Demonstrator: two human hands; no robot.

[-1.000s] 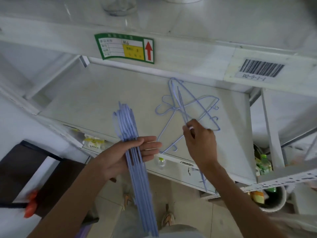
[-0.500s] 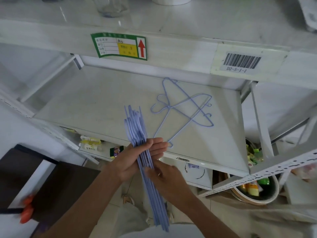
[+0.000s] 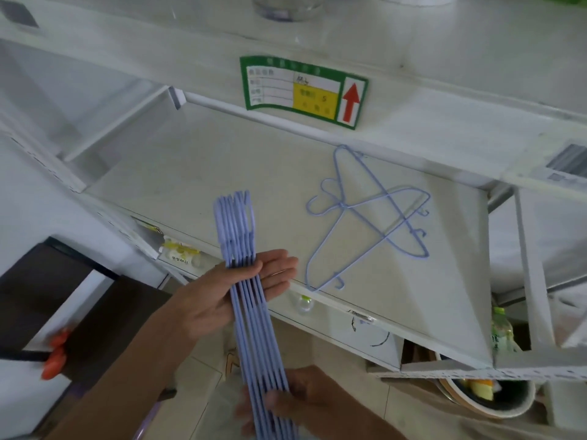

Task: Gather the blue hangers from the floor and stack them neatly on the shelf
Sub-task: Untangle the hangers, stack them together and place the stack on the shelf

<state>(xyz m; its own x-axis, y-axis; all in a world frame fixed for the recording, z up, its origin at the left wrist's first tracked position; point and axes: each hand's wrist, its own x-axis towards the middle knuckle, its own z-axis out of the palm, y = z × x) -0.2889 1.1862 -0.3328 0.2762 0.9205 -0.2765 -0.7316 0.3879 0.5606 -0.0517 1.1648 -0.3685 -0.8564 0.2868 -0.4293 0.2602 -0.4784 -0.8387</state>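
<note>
Soft daylight, slight blur, warped edges

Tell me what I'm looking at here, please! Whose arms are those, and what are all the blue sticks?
There is no machine here. A person wears a camera on their head, so the picture looks down at their own two arms, as if you were them.

The blue sticks are thin wire clothes hangers, seen edge-on. They form a bundle of blue hangers. The left hand supports the bundle near its middle with straight fingers behind it and the thumb over the front. The right hand holds the lower end, fingers curled around it.

In front is a white metal shelf. Two more blue hangers lie flat on it, crossed over each other. A green label with a red arrow is stuck on the shelf edge above, and a barcode label sits further right.
</note>
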